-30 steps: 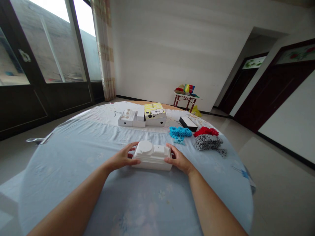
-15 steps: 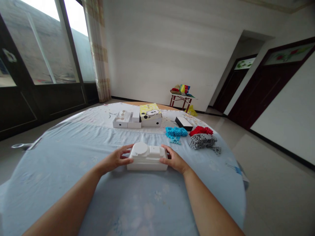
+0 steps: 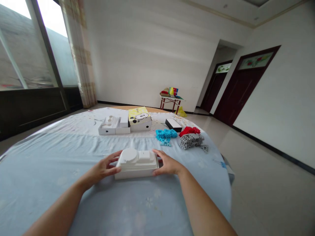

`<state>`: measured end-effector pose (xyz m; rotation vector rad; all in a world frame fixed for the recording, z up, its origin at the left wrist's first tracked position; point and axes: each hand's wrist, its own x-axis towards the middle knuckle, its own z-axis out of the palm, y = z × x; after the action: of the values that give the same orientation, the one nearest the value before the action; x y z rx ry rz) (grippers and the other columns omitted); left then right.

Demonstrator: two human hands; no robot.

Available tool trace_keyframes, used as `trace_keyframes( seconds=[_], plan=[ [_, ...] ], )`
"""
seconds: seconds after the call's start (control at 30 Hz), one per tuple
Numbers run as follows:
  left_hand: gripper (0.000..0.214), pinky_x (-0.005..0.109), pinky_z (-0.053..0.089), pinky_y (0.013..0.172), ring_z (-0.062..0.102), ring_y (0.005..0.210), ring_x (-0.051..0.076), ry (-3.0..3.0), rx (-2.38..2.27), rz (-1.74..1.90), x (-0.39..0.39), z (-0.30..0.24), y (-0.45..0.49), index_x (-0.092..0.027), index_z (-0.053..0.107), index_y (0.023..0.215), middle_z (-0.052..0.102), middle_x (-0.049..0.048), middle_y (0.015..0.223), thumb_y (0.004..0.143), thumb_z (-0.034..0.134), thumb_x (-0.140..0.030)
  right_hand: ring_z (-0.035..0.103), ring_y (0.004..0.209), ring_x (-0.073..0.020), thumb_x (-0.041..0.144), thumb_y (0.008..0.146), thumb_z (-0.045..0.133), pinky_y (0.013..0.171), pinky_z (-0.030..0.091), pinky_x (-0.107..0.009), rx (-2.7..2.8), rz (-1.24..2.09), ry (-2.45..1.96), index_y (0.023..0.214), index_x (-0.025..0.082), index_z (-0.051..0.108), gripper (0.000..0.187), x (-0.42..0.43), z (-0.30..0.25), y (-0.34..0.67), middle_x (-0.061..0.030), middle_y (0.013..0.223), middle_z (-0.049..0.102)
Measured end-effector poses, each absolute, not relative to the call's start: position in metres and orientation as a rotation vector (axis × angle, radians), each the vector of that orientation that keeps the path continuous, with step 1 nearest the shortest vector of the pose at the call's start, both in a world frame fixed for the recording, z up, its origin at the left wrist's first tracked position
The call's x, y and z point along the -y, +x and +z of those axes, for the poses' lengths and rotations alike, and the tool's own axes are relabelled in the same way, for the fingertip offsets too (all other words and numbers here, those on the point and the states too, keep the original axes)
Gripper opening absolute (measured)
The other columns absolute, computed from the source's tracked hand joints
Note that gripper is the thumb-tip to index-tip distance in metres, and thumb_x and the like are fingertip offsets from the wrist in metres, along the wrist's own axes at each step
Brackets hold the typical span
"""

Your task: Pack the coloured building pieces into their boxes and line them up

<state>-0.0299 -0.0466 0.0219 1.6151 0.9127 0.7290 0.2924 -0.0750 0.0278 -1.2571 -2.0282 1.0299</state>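
A white box (image 3: 137, 173) stands on the cloth right in front of me. In its open top sits a white moulded insert (image 3: 134, 166), with a round raised part (image 3: 128, 154) on the left and a white block like a charger plug (image 3: 144, 156) on the right. My left hand (image 3: 105, 166) clasps the left end, thumb at the front corner and fingers behind. At the right end, my right hand (image 3: 165, 164) grips in the same way, its thumb low on the front corner. The box's underside and back are hidden.
Farther back on the round table (image 3: 118, 206) are a shallow white open box (image 3: 107, 131), a yellow-lidded carton (image 3: 140, 118) and a black-and-white box (image 3: 173, 125). Blue (image 3: 166, 135), red (image 3: 189, 131) and grey (image 3: 191, 141) fabric bundles lie to the right. A small side table (image 3: 172, 98) stands by the wall.
The view has turned right, so everything sits farther left in it. Both hands stay at the box's ends; my right thumb is now lower on its front corner. The box looks slightly turned.
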Motion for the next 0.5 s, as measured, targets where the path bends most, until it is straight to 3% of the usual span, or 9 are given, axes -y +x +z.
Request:
trace_keyframes(
  seconds=[0.13,0.23,0.33,0.4,0.5],
  plan=[
    [0.086,0.04,0.043,0.095,0.043,0.123,0.031,1.579,-0.909,0.75,0.046,0.023,-0.032,-0.023,0.036,0.137,0.046,0.0119,0.136,0.062,0.072,-0.048,0.034,0.128,-0.0275,0.045,0.044,0.083,0.106,0.03,-0.039,2.128,0.943,-1.282,0.141,0.024,0.024,0.115,0.075,0.031,0.294,-0.0112,0.141,0.031],
    [0.082,0.041,0.043,0.095,0.044,0.122,0.031,1.535,-0.935,0.794,0.048,0.025,-0.033,-0.024,0.043,0.132,0.05,0.0112,0.133,0.06,0.073,-0.049,0.028,0.132,-0.0278,0.044,0.046,0.083,0.107,0.027,-0.039,2.178,0.934,-1.301,0.143,0.025,0.017,0.119,0.077,0.041,0.296,-0.011,0.146,0.024],
    [0.072,0.039,0.043,0.096,0.049,0.118,0.029,1.453,-0.989,0.855,0.049,0.026,-0.033,-0.021,0.048,0.127,0.055,0.0115,0.128,0.065,0.068,-0.051,0.023,0.134,-0.0276,0.041,0.048,0.082,0.109,0.023,-0.039,2.266,0.907,-1.332,0.144,0.022,0.016,0.118,0.077,0.053,0.296,-0.012,0.148,0.021],
    [0.064,0.038,0.045,0.092,0.054,0.112,0.027,1.357,-1.012,0.904,0.049,0.024,-0.033,-0.019,0.05,0.125,0.057,0.0127,0.124,0.071,0.061,-0.053,0.028,0.131,-0.0274,0.038,0.05,0.081,0.108,0.024,-0.037,2.327,0.894,-1.346,0.144,0.02,0.019,0.114,0.076,0.059,0.295,-0.0129,0.145,0.026],
    [0.059,0.037,0.05,0.082,0.06,0.101,0.026,1.256,-1.07,1.017,0.047,0.019,-0.03,-0.015,0.057,0.115,0.063,0.0144,0.113,0.075,0.054,-0.057,0.046,0.117,-0.0254,0.034,0.05,0.08,0.101,0.036,-0.034,2.376,0.895,-1.35,0.143,0.02,0.023,0.11,0.076,0.065,0.291,-0.0132,0.14,0.033]
  ],
)
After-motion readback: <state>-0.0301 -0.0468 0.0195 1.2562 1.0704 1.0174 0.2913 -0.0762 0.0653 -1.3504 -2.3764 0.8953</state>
